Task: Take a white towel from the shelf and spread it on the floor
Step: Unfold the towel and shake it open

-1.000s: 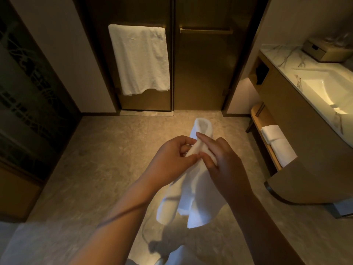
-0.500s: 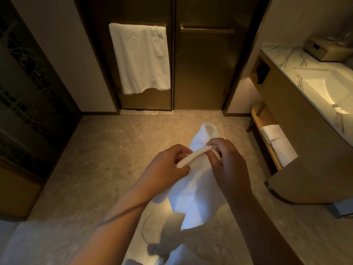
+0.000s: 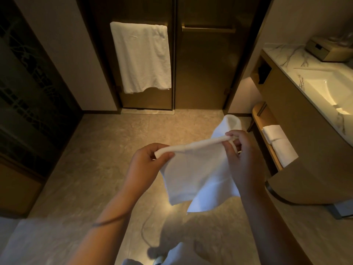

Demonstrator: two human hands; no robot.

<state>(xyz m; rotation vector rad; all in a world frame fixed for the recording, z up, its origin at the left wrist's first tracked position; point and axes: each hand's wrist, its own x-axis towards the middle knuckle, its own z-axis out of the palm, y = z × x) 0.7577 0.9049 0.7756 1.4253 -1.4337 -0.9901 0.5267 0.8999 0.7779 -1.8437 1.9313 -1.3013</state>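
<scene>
Head view: both hands' fingers pinch the white towel (image 3: 198, 173) over bare floor (image 3: 91, 159) (shelf (image 3: 267, 150) right).

Left hand (image 3: 146, 165) and right hand (image 3: 241, 153) pinch a white towel (image 3: 198, 175) by its top edge, stretched between them above the floor (image 3: 91, 159). Rest hangs loose. Folded towels (image 3: 278, 143) sit on shelf (image 3: 264, 131), right.

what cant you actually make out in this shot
All in the head view:
- Towel: full size unclear; it hangs folded, and the right hand covers one side.
- Left hand: its grip hides that towel corner.
- Shelf: its lower part sits behind the vanity.
- Box: cut off by the right edge, too dim for detail.
- Feet: cut off by the bottom edge, blurred.
</scene>
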